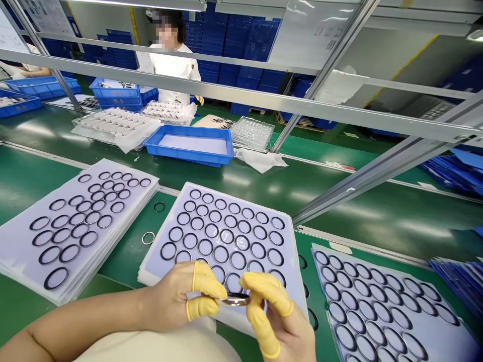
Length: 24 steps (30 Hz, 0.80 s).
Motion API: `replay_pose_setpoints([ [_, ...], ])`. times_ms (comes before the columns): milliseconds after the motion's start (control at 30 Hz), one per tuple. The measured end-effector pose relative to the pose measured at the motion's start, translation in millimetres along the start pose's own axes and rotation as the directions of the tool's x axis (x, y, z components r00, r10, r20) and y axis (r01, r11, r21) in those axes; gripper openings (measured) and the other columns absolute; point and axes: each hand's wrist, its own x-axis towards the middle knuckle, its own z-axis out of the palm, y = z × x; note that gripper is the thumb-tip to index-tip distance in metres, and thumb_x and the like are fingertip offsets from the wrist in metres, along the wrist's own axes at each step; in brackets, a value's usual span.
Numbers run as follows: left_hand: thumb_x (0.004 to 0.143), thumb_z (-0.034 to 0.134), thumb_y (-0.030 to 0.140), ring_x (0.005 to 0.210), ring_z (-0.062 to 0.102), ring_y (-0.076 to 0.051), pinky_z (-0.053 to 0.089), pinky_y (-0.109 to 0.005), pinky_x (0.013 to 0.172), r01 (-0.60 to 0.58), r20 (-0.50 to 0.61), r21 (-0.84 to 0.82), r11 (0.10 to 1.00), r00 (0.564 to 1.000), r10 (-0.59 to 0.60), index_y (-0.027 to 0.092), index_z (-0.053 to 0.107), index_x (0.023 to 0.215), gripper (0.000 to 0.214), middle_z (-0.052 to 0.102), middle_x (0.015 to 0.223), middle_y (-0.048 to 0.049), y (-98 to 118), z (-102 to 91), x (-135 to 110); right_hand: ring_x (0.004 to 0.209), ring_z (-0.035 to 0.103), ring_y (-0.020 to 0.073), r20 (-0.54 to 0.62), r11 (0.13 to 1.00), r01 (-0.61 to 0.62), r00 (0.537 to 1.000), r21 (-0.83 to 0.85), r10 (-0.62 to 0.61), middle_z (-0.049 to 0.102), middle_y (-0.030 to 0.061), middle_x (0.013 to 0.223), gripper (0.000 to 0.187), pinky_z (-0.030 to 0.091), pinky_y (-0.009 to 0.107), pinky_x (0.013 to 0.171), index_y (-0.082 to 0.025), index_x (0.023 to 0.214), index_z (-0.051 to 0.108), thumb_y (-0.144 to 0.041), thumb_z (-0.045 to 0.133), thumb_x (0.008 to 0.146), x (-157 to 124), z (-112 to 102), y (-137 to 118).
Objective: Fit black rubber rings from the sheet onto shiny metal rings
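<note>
Pinching a metal ring (234,300) between left hand (177,296) and right hand (281,322) above a green conveyor belt (377,216) (blue crates (241,75) beyond).

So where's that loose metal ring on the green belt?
The loose metal ring lies on the green belt in the head view, between the left stack of ring sheets and the middle sheet, just below a loose dark ring.

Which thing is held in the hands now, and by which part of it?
A thin metal ring, seen almost edge-on. The left hand grips one side of its rim, the right hand the opposite side, both through yellow finger cots.
</note>
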Motion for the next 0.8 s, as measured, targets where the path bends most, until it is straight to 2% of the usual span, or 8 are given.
replay_pose_setpoints([
  [100,0.092,0.052,0.026,0.07,0.059,-0.012,0.048,-0.02,0.066,0.001,-0.004,-0.002,1.0,1.0,-0.001,0.018,0.062,0.098,0.013,0.064,0.077,-0.0044,3.0,-1.6,1.8,0.063,0.055,0.0139,0.07,0.996,0.09,0.994,-0.022,-0.088,0.063,0.0033,0.087,0.031,0.048,0.029,0.058,-0.029,0.106,0.067,-0.011,0.062,0.082,-1.3,1.9,2.9],
  [167,0.092,0.053,0.025,0.072,0.059,-0.012,0.049,-0.021,0.068,0.022,-0.019,-0.048,0.999,1.0,-0.023,0.018,0.062,0.098,0.013,0.063,0.08,-0.0049,4.1,-2.3,2.7,0.066,0.057,0.0155,0.051,0.998,0.056,0.997,0.038,-0.058,0.063,0.0024,0.079,0.023,0.048,0.028,0.058,-0.029,0.098,0.069,-0.012,0.063,0.082,-2.4,3.9,4.5],
  [267,0.09,0.055,0.025,0.077,0.059,-0.013,0.05,-0.023,0.07,0.088,-0.017,-0.149,0.985,0.996,-0.091,0.019,0.064,0.098,0.014,0.061,0.085,-0.0061,3.7,-1.9,1.1,0.053,0.052,0.012,0.012,0.946,-0.101,0.995,0.308,0.102,0.058,-0.0008,0.067,0.006,0.044,0.023,0.045,-0.028,0.086,0.069,-0.027,0.063,0.086,-5.6,9.2,9.1],
  [333,0.09,0.055,0.025,0.079,0.059,-0.014,0.051,-0.025,0.071,0.139,0.011,-0.199,0.97,0.99,-0.139,0.018,0.066,0.097,0.014,0.06,0.088,-0.0071,2.7,-1.3,-1.6,0.043,0.046,0.0079,0.012,0.844,-0.2,0.975,0.498,0.224,0.055,-0.0028,0.065,0.011,0.039,0.02,0.037,-0.027,0.082,0.067,-0.034,0.06,0.088,-7.8,14.7,13.3],
  [433,0.091,0.054,0.023,0.08,0.059,-0.014,0.05,-0.026,0.073,0.169,0.032,-0.229,0.959,0.986,-0.166,0.018,0.067,0.094,0.014,0.061,0.089,-0.0076,2.4,-1.3,-4.8,0.04,0.045,0.0063,0.03,0.719,-0.285,0.938,0.634,0.345,0.053,-0.0034,0.067,0.018,0.041,0.021,0.039,-0.026,0.078,0.065,-0.041,0.059,0.087,-9.7,24.6,19.1],
  [600,0.092,0.051,0.026,0.08,0.061,-0.015,0.05,-0.025,0.074,0.076,0.005,-0.251,0.965,0.997,-0.077,0.018,0.065,0.092,0.016,0.066,0.082,-0.0073,6.0,-3.5,-2.0,0.054,0.053,0.0116,0.078,0.685,-0.329,0.926,0.65,0.37,0.057,-0.0012,0.072,0.017,0.048,0.028,0.054,-0.027,0.083,0.068,-0.042,0.06,0.086,-10.9,37.2,27.9],
  [700,0.093,0.049,0.026,0.075,0.063,-0.015,0.051,-0.026,0.071,0.094,0.024,-0.271,0.958,0.996,-0.091,0.016,0.063,0.09,0.018,0.068,0.077,-0.0083,6.3,-2.9,-1.5,0.058,0.054,0.0134,0.103,0.705,-0.337,0.93,0.624,0.354,0.06,0.0002,0.075,0.016,0.049,0.03,0.059,-0.028,0.086,0.069,-0.041,0.059,0.086,-13.1,39.8,34.4],
  [800,0.093,0.049,0.025,0.062,0.062,-0.014,0.052,-0.024,0.063,0.135,0.047,-0.303,0.943,0.991,-0.127,0.015,0.061,0.091,0.017,0.066,0.065,-0.0052,4.6,-1.0,-3.0,0.063,0.054,0.0146,0.091,0.739,-0.337,0.931,0.584,0.353,0.062,0.0009,0.076,0.016,0.049,0.031,0.061,-0.029,0.087,0.07,-0.041,0.062,0.085,-16.0,38.2,40.9],
])
